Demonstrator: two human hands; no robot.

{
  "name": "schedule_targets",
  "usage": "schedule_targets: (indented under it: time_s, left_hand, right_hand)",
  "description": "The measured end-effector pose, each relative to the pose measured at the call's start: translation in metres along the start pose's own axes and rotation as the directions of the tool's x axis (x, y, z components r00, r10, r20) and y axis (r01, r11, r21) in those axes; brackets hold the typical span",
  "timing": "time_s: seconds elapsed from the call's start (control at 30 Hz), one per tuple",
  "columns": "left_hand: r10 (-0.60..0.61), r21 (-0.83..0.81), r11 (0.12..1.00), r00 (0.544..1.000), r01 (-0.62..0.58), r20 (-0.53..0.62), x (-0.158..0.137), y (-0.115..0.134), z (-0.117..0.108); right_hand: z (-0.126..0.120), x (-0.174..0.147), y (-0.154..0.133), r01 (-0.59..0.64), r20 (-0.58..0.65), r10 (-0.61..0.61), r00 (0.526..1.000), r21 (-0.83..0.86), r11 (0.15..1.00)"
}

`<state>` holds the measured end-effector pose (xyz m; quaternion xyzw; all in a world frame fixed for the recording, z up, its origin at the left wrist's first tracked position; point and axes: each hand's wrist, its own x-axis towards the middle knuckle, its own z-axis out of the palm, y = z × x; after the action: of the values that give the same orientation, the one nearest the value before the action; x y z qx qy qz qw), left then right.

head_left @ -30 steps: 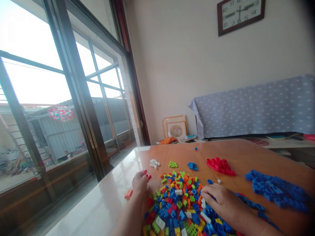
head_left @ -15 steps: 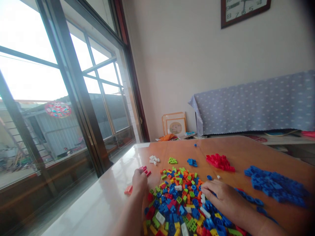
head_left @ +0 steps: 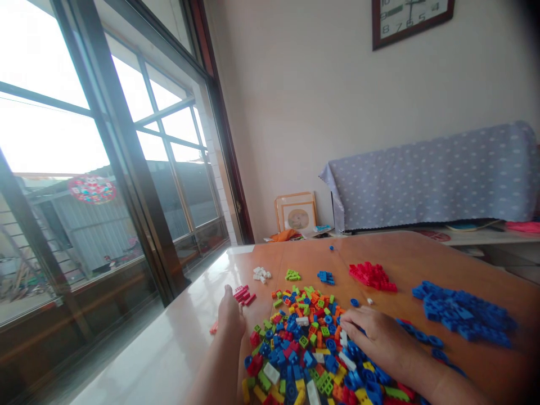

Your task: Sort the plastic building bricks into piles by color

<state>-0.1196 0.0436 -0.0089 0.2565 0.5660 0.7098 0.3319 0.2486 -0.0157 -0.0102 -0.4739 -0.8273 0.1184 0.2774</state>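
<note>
Left hand [head_left: 230, 312] is opening beside pink bricks [head_left: 242, 294]; right hand [head_left: 375, 334] is staying at mixed pile [head_left: 297, 343].
Pink bricks are lying left of it, showing more than earlier; right fingers curling, can't tell if gripping.

Daylight enters through the window [head_left: 122, 163] on the left, and the sky [head_left: 37, 132] at upper left is blown out to white. Pale glare washes over the table [head_left: 139, 354] at lower left, while the wall [head_left: 291, 112] is dull grey. Darkness closes in at the upper right corner, and the blue bricks [head_left: 464, 314] toward the right edge look smeared.
</note>
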Motion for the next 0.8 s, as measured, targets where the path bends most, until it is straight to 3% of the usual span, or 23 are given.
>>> schedule_targets:
  time_s: [0.23, 0.8]
  left_hand:
    - [-0.132, -0.041, 0.991, 0.989, 0.129, -0.072, 0.002, -0.005, 0.01]
    - [-0.201, -0.071, 0.978, 0.979, 0.198, -0.037, 0.007, -0.018, 0.019]
  right_hand:
    - [0.003, 0.0, 0.001, -0.005, 0.008, 0.005, 1.0, -0.017, 1.0]
    - [-0.004, 0.0, -0.001, -0.023, -0.017, 0.023, 1.0, 0.03, 0.999]
